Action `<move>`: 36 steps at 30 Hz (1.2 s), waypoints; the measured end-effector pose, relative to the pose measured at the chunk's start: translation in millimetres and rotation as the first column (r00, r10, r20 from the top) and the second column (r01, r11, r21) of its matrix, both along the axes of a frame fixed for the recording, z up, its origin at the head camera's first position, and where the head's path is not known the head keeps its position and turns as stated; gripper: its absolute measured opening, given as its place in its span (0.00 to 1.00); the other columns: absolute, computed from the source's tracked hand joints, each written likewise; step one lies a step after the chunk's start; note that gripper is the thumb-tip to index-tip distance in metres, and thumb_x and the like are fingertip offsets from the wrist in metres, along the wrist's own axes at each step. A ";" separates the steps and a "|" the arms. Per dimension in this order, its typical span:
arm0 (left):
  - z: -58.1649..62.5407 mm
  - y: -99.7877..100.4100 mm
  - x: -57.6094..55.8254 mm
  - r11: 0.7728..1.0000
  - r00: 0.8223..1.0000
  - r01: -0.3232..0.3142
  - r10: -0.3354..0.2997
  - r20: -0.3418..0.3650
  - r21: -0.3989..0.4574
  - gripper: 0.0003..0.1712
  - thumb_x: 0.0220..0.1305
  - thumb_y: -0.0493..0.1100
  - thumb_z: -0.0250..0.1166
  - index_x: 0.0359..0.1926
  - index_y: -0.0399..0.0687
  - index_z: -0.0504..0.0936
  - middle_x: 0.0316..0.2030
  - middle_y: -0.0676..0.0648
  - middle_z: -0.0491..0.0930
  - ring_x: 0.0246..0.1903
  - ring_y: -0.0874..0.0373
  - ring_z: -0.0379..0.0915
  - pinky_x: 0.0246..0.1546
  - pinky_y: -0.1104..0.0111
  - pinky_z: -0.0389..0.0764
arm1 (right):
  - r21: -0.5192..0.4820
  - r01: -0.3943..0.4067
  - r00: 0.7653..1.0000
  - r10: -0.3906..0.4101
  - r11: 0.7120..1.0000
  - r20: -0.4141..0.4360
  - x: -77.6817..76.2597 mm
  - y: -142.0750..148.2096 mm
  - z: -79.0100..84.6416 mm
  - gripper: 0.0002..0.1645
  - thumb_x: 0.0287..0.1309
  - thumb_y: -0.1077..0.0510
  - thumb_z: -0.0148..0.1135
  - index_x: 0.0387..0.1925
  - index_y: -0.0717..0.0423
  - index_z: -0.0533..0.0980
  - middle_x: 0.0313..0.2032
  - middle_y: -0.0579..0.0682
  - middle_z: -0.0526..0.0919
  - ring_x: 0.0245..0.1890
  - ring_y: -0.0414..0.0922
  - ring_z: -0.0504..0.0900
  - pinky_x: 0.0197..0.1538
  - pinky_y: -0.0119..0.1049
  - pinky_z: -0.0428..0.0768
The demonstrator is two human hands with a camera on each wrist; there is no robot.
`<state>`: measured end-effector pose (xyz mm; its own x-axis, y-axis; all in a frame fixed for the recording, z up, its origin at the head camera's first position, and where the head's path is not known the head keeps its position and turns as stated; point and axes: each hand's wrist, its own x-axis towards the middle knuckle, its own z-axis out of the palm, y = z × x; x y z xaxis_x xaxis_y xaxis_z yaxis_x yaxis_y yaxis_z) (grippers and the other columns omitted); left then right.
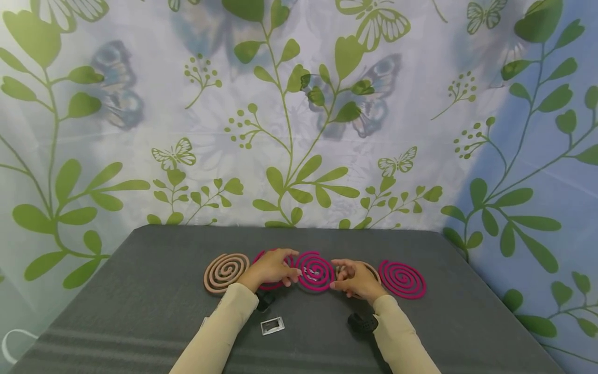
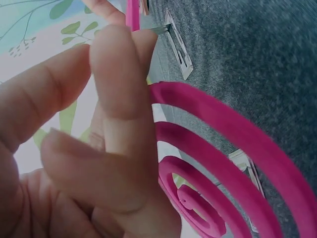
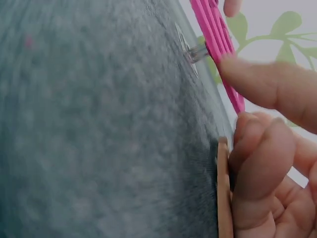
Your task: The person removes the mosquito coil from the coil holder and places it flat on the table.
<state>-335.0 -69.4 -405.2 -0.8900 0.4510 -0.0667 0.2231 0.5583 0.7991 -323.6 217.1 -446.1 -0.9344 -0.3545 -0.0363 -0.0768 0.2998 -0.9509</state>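
The hands (image 1: 273, 267) (image 1: 357, 280) pinch the middle coil (image 1: 316, 269), partly hiding a pink coil (image 1: 274, 286) and a tan coil (image 1: 376, 272).

Head view downward, wrist views close, table (image 1: 154, 306) shared

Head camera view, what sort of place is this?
Probably a small indoor work spot, perhaps set up for filming: a grey-covered table, a leaf-and-butterfly patterned curtain close behind it, and a row of spiral coils.

Inscriptions: none legible.
We read no text, label, brand, number or sign in the head view or in either wrist view.
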 end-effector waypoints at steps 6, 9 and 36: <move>-3.2 1.5 -0.7 1.000 0.999 -0.004 0.004 0.031 0.001 0.36 0.74 0.39 0.72 0.77 0.35 0.72 0.30 0.50 0.89 0.25 0.58 0.86 0.45 0.64 0.85 | 0.059 0.013 0.999 -0.010 0.998 -0.041 0.0 0.0 -4.8 0.44 0.63 0.67 0.76 0.76 0.72 0.67 0.32 0.47 0.78 0.21 0.38 0.70 0.24 0.30 0.71; -4.2 1.3 -0.6 1.000 0.999 -0.001 0.001 0.040 -0.001 0.37 0.74 0.39 0.72 0.78 0.34 0.70 0.30 0.49 0.89 0.26 0.58 0.86 0.38 0.66 0.85 | 0.087 0.022 0.997 -0.016 0.996 -0.070 -1.0 -1.8 -6.3 0.43 0.63 0.66 0.77 0.75 0.72 0.69 0.32 0.47 0.78 0.24 0.40 0.71 0.25 0.31 0.72; -3.6 6.2 1.7 1.000 1.000 -0.011 0.011 -0.009 -0.006 0.42 0.68 0.37 0.76 0.78 0.36 0.70 0.27 0.51 0.87 0.25 0.60 0.84 0.30 0.70 0.80 | 0.056 0.077 0.993 -0.071 0.996 -0.094 -0.9 -1.8 -8.3 0.39 0.62 0.66 0.78 0.71 0.72 0.73 0.32 0.47 0.80 0.23 0.38 0.73 0.23 0.28 0.72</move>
<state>-333.3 -63.2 -408.9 -0.8953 0.4412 -0.0616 0.2241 0.5655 0.7937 -324.5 215.3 -454.3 -0.9582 -0.2842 0.0324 -0.1388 0.3633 -0.9213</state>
